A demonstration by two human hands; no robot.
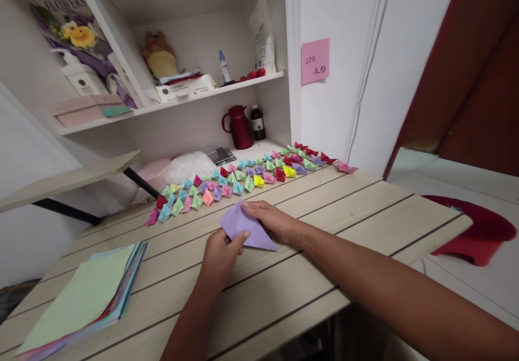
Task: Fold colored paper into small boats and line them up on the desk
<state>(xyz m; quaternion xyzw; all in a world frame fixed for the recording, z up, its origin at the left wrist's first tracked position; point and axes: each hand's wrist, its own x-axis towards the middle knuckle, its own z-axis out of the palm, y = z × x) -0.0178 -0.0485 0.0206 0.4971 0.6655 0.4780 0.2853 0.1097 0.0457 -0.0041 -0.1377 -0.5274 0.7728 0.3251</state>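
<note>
The left hand [221, 255] pinches the near edge of the purple paper [248, 230], folded to a point, between thumb and fingers [239, 238]. The right hand [272, 221] lies along its far edge with fingertips at the top corner, though whether they grip it or only press it to the counter [348, 209] I cannot tell. Just beyond the fingers run rows of small folded paper pieces [243, 180] in many colours, and well to their left lies a stack of coloured sheets [87, 296].
</note>
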